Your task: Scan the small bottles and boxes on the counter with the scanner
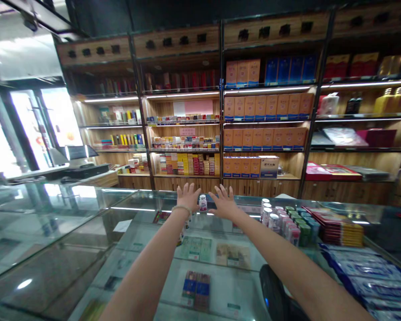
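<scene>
Both my arms stretch forward over a glass display counter. A small white bottle with a pinkish label stands upright near the counter's far edge, between my hands. On its left is my left hand, fingers spread, with a band at the wrist. My right hand is on its right, fingers also apart. Neither hand grips anything; whether the left thumb touches the bottle I cannot tell. Several similar white bottles stand right of my right hand, beside rows of small pink and green packs.
Stacked red and yellow packs and blue packets lie on the right. A black handheld scanner sits under my right forearm. Boxed goods show under the glass. Behind stand lit shelves of boxes; a monitor is at left.
</scene>
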Tool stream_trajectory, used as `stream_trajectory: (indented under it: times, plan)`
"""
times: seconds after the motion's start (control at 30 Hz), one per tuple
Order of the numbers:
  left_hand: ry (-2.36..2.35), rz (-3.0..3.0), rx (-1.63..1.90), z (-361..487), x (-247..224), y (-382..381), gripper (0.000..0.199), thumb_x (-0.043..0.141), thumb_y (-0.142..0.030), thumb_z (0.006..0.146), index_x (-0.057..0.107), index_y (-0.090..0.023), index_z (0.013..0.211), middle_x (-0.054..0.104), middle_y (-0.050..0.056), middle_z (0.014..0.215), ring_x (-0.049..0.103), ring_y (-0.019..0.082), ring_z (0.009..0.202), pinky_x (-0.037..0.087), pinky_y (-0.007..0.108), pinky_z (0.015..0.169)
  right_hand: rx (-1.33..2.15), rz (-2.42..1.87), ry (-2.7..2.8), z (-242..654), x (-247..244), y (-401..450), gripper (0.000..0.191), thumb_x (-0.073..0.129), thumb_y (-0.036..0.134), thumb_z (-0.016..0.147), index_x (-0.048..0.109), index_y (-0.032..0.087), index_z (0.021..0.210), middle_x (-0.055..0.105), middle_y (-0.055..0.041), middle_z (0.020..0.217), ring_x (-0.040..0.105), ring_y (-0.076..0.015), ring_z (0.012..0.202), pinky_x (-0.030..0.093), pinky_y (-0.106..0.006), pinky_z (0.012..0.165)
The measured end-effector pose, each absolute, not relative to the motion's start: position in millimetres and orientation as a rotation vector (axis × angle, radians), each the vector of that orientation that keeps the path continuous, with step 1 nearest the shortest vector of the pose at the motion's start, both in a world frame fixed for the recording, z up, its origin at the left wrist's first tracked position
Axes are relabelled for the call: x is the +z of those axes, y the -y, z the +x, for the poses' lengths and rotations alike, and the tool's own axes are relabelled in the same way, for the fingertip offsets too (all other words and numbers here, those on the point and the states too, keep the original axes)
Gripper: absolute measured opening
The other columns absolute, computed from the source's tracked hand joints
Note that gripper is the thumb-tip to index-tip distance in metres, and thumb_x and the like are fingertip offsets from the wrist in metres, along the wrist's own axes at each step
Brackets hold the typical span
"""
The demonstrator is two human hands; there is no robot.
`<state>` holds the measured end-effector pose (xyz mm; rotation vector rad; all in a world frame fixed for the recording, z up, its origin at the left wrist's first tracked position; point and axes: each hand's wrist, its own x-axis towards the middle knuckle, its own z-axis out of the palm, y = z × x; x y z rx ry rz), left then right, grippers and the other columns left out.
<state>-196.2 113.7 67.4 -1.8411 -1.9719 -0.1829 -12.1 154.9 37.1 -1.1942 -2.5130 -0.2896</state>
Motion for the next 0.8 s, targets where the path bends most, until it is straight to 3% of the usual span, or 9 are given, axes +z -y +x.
stream_trajectory:
  times: [0.17, 0.37, 0.53, 0.8]
  plan:
    - [2.079, -1.832, -0.08, -199, 69, -131, 0.075, 0.078, -0.042, 0.071, 0.053, -0.033, 0.141, 0.03, 0.013, 0.163, 0.019, 0.039, 0.151, 0.009, 0.069, 0.117, -0.227, -1.224, 2.532, -33, 41, -172, 0.077, 0.053, 0.063, 0.089, 0.038, 0.023, 0.153, 0.014, -0.016, 0.167, 0.0, -0.0354, 0.154, -0.007, -0.065, 0.117]
    - [2.107, -1.83, -0.039, -196, 64, -143, 0.054, 0.078, -0.038, 0.071, 0.068, -0.031, 0.123, 0.032, 0.011, 0.163, 0.015, 0.039, 0.153, -0.004, 0.067, 0.118, -0.176, -1.239, 2.545, -48, 36, -184, 0.068, 0.059, 0.063, 0.086, 0.053, 0.024, 0.142, 0.013, -0.0145, 0.168, -0.002, -0.0355, 0.154, -0.009, -0.064, 0.117]
    - [2.116, -1.816, -0.039, -193, 57, -154, 0.047, 0.076, -0.035, 0.073, 0.071, -0.031, 0.119, 0.034, 0.009, 0.162, 0.014, 0.038, 0.153, -0.01, 0.067, 0.117, -0.133, -1.262, 2.527, -56, 29, -193, 0.064, 0.063, 0.057, 0.086, 0.053, 0.024, 0.14, 0.011, -0.0141, 0.168, -0.004, -0.0346, 0.154, -0.009, -0.064, 0.117]
    - [2.214, -1.804, 0.025, -194, 52, -163, 0.038, 0.071, -0.036, 0.078, 0.074, -0.029, 0.115, 0.036, 0.01, 0.161, 0.014, 0.04, 0.153, -0.007, 0.071, 0.116, -0.003, -1.351, 2.529, -69, 19, -206, 0.041, 0.064, 0.052, 0.088, 0.07, 0.027, 0.119, 0.016, -0.0097, 0.168, 0.0, -0.0355, 0.154, -0.002, -0.066, 0.117]
